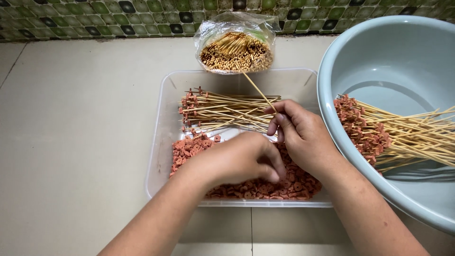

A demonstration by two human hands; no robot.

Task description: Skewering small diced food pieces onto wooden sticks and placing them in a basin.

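Tiled floor carries clear tray (163,142). Left hand (237,159), fingers curled, picks among red slices (189,147) in tray. Right hand (303,135) pinches 1 skewer (258,90) above them; judged best held steady, tip centred on slice.

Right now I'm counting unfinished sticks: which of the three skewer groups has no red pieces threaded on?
The bare skewers standing in the clear plastic bag at the back. Those lying in the tray and in the grey basin carry red slices.
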